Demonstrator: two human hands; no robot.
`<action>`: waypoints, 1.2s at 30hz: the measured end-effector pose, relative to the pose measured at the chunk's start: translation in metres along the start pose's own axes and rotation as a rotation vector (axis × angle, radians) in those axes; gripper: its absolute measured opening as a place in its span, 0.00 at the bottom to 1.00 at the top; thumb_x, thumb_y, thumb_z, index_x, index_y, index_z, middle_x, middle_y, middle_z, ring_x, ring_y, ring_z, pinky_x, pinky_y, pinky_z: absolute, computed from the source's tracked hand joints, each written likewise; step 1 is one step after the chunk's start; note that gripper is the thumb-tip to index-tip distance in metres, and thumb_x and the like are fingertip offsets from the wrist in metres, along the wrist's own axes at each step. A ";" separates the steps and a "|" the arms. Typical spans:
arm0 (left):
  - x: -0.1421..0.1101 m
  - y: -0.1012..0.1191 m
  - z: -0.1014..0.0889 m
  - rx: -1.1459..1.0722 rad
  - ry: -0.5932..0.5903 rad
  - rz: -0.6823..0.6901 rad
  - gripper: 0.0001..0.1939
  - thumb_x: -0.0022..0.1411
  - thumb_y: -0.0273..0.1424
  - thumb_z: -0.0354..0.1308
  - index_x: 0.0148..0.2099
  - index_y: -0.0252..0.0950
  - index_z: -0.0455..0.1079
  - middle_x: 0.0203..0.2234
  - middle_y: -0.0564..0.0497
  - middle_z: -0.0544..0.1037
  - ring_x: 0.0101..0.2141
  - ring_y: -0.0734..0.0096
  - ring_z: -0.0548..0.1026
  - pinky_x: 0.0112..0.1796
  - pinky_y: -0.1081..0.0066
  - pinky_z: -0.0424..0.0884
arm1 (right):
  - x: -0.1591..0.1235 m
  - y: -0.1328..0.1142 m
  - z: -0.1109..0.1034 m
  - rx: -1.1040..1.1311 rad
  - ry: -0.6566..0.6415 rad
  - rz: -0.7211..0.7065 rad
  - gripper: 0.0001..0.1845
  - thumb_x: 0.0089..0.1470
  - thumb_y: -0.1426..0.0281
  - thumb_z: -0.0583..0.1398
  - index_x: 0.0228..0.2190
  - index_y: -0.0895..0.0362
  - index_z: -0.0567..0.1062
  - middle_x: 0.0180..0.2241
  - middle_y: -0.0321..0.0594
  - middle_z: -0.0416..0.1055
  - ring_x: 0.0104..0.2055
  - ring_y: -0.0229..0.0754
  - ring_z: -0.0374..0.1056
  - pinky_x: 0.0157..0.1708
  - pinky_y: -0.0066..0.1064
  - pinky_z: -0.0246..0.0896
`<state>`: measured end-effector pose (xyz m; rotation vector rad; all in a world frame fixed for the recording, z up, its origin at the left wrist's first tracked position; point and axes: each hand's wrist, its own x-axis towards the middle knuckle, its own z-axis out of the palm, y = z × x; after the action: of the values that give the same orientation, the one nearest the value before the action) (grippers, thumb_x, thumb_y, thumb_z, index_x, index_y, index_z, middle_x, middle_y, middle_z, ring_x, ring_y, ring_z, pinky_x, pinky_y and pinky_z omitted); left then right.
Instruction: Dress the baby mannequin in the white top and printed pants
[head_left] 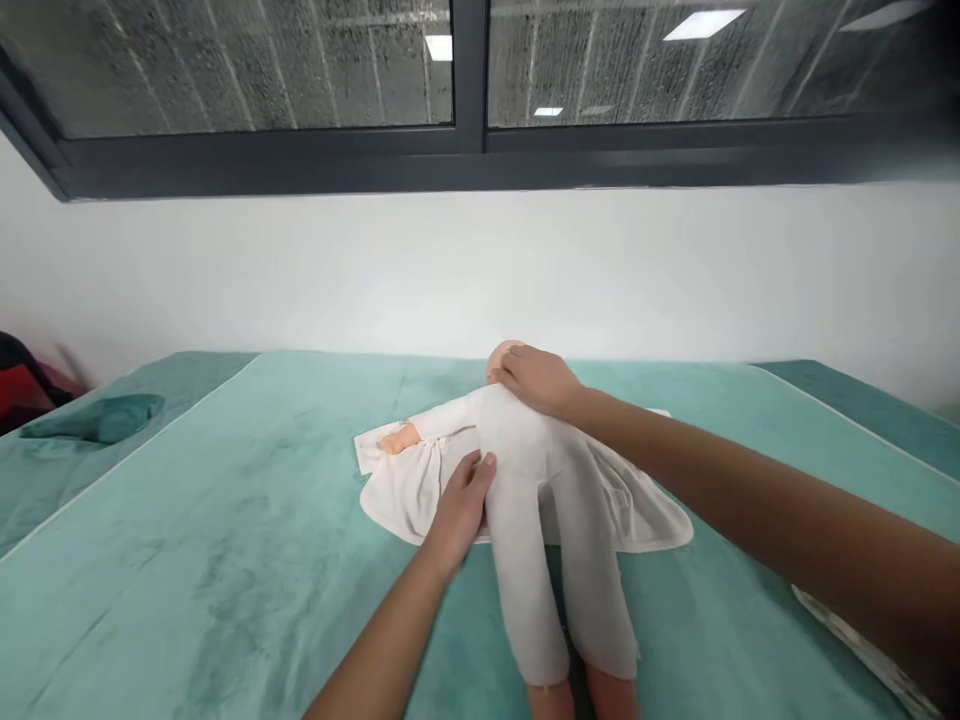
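On the teal bed cover point(225, 560), a doll point(540, 500) in pale cloth is laid on its back over a spread white garment point(409, 490), its head toward the wall and its legs pointing toward the camera. The left hand point(461, 505) is laid flat on the garment, fingers extended and together, the fingertips touching the doll's left flank; nothing is gripped by it. The right hand point(536, 380) is curved over the doll's upper chest just below the head, its fingers bent loosely around the shoulder; whether the cloth is actually pinched cannot be told.

As a judgement, the dressing would be helped if the doll were kept centred on the garment, held steady at the shoulder while the skirt is smoothed outward from the body, so that no folds are trapped beneath the torso. The small arm point(401, 438) at the left is better kept lying straight in its sleeve.

No container is seen anywhere on the bed. A dark green cloth point(97, 418) is lying well apart at the far left edge, and a patterned fabric edge point(855, 640) is visible at the lower right.
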<state>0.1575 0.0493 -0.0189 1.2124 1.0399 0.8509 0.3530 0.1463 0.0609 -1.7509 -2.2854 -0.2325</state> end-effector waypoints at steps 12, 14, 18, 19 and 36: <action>0.005 0.000 -0.014 0.215 0.098 0.193 0.20 0.65 0.41 0.50 0.50 0.37 0.75 0.39 0.47 0.81 0.40 0.60 0.77 0.46 0.61 0.70 | 0.039 -0.081 0.038 0.218 -0.402 -0.237 0.21 0.56 0.48 0.55 0.41 0.50 0.73 0.44 0.39 0.75 0.43 0.47 0.70 0.35 0.31 0.58; 0.018 0.007 -0.027 0.409 0.262 0.318 0.14 0.63 0.34 0.51 0.45 0.38 0.76 0.37 0.47 0.80 0.39 0.60 0.76 0.46 0.61 0.69 | 0.035 -0.074 0.034 0.307 -0.272 -0.154 0.22 0.56 0.48 0.55 0.42 0.50 0.73 0.45 0.38 0.75 0.45 0.47 0.69 0.36 0.30 0.57; 0.055 0.015 -0.058 0.906 0.481 0.425 0.14 0.59 0.32 0.57 0.47 0.38 0.74 0.45 0.39 0.76 0.49 0.49 0.70 0.49 0.55 0.66 | 0.024 -0.065 0.027 0.488 -0.170 -0.072 0.24 0.56 0.47 0.55 0.44 0.49 0.73 0.46 0.35 0.74 0.46 0.45 0.69 0.40 0.30 0.59; 0.064 0.014 -0.065 0.980 0.493 0.394 0.14 0.57 0.33 0.59 0.47 0.37 0.74 0.45 0.38 0.76 0.49 0.47 0.69 0.47 0.54 0.66 | 0.022 -0.065 0.026 0.494 -0.180 -0.077 0.24 0.57 0.47 0.55 0.45 0.49 0.74 0.47 0.35 0.74 0.46 0.45 0.69 0.41 0.30 0.59; 0.067 0.008 -0.090 0.264 0.753 0.448 0.06 0.56 0.32 0.57 0.34 0.36 0.73 0.31 0.51 0.77 0.33 0.68 0.73 0.38 0.69 0.68 | 0.016 -0.072 0.031 0.220 -0.247 -0.005 0.26 0.54 0.43 0.55 0.40 0.49 0.78 0.45 0.39 0.75 0.43 0.47 0.69 0.37 0.32 0.57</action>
<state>0.0935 0.1416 -0.0260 1.4070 1.5389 1.6376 0.2761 0.1509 0.0382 -1.7424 -2.3731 0.2407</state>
